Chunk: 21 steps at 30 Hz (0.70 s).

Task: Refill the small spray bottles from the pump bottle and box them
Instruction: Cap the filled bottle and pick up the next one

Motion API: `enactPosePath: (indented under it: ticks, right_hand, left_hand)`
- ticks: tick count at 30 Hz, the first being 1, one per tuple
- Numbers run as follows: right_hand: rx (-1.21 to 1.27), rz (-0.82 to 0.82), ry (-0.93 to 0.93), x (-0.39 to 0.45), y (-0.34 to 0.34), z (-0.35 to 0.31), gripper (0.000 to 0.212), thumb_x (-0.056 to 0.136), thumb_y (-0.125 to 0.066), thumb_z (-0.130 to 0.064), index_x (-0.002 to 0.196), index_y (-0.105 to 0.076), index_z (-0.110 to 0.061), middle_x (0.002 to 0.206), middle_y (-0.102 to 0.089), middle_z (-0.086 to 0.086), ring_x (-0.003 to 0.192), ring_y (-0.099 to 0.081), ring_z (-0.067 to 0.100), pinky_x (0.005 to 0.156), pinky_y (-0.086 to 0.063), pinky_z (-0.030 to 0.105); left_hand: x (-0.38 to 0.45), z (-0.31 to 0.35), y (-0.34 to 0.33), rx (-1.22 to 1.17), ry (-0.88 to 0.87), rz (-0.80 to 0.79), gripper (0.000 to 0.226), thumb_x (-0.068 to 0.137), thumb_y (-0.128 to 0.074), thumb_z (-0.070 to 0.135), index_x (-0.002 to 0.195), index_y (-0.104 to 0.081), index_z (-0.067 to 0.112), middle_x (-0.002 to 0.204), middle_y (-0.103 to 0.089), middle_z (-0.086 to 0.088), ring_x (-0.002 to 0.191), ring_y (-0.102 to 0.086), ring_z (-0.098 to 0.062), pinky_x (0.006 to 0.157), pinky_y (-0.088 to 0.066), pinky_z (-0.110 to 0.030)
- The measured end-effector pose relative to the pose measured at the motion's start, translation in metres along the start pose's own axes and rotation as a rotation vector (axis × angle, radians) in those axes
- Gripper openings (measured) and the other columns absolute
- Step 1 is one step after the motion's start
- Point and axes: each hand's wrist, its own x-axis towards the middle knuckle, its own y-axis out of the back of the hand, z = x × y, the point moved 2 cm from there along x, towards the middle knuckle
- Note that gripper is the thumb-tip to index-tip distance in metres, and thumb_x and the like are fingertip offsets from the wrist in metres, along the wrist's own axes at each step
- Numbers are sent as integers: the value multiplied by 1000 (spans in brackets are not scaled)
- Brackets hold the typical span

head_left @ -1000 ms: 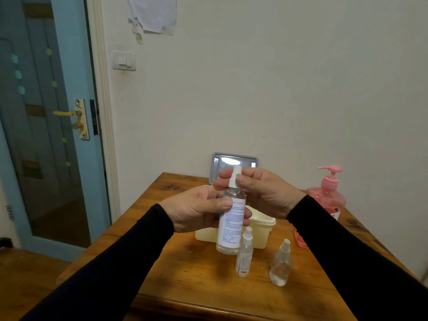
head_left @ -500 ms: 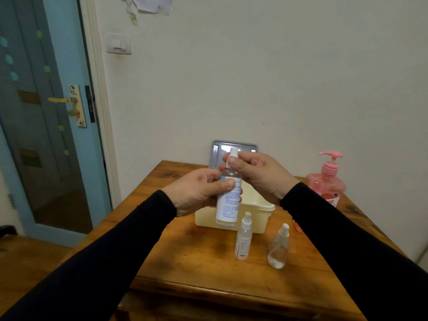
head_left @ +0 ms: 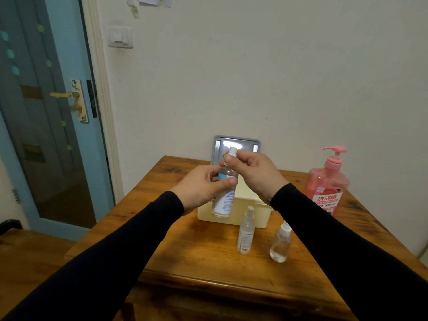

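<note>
1. Your desk [head_left: 185, 246] meets the wall along its far edge; the near edge and the left edge are free, with a blue door [head_left: 46, 112] beyond the left side.
2. The near-left part of the desk top is bare wood, the widest open stretch you have.
3. The cream box [head_left: 261, 216] sits mid-desk toward the far edge, its grey lid [head_left: 236, 144] standing up behind it against the wall.
4. The pink pump bottle [head_left: 326, 188] stands near the far right corner, well apart from your hands.
5. Two small spray bottles stand just in front of the box: a slim labelled one [head_left: 246, 230] and, to its right, a rounder clear one [head_left: 280, 243], near each other but not touching.
6. Your left hand [head_left: 203, 188] has its grip wrapped around the body of the tall spray bottle [head_left: 224, 200], held upright above the box's front left corner.
7. Your right hand [head_left: 252, 172] pinches that bottle's white spray cap [head_left: 232, 151] between fingers and thumb.
8. That bottle is clear, with a white label bearing blue print too small to read.
</note>
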Motion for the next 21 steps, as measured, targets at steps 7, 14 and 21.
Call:
enactPosePath:
  ticks: [7,14,21]
  right_hand:
    - [-53,51,47,4,3,1,18,95,-56,-30,90,-70,-20,94,-73,-3,81,-64,-4,65,-45,6]
    - [-97,60,35,15,24,-7,25,96,-53,-32,100,-71,-15,97,-73,-1,93,-66,9,82,-50,19]
    - [-86,188,-42,34,66,10,40,96,-48,-44,126,-60,-21,125,-63,-6,116,-56,7,104,-42,32]
  left_hand:
    - [6,1,1,48,-6,66,31,87,-65,32,115,-62,19,98,-71,4,87,-68,-5,72,-56,-21]
    - [31,11,1,7,28,148,44,80,-74,31,120,-57,19,103,-67,-2,87,-67,-9,66,-53,-18]
    - [79,18,-4,-71,113,118,35,84,-72,22,115,-60,12,105,-67,-9,90,-68,-18,74,-58,-28]
